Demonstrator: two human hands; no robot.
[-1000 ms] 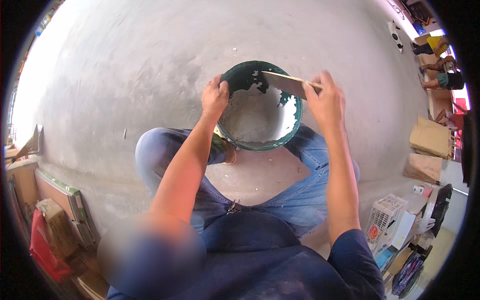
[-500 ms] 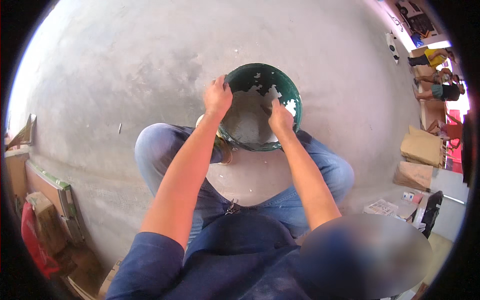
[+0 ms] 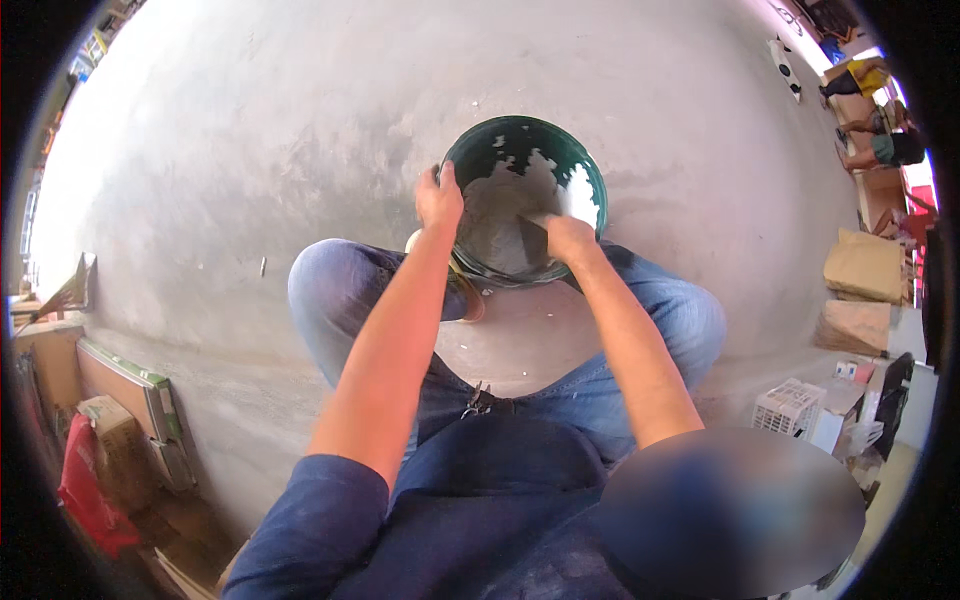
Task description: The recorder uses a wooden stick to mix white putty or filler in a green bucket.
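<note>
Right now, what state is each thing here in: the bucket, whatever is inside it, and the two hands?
Green bucket: upright on the concrete floor, open, inner wall smeared white.
Grey paste: wet, filling the bucket's lower part.
Left hand: gripping the bucket's near rim.
Right hand: inside the bucket, closed on a flat tool pushed into the paste.

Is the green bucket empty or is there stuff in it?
Not empty. The green bucket holds grey paste, with white smears on its inner wall. The right hand reaches inside; the left hand grips the rim.
</note>
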